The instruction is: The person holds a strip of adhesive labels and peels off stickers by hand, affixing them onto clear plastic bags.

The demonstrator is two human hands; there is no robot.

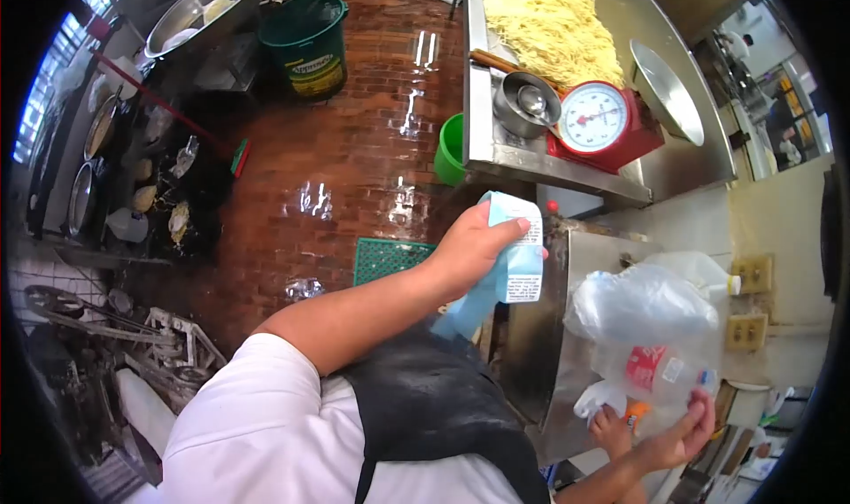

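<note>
My left hand (487,243) is closed around a strip of light blue backing with white printed labels (524,287), its thumb on top. The strip's lower end hangs in front of the dark apron (434,398). At the lower right my right hand (691,429) is loosely curled, with nothing visible in it. It is beside the blue cap of a clear bottle with a red label (646,367). Another person's hand (609,429) touches a white plastic bag (598,399) near an orange item (636,414). Filled clear plastic (642,305) lies above the bottle.
A metal table (567,169) holds yellow noodles (553,26), a red dial scale (598,123) and a metal pot (522,105). Green buckets (305,48) (450,150) and a green mat (390,259) are on the brick floor. Machinery (124,336) stands at left.
</note>
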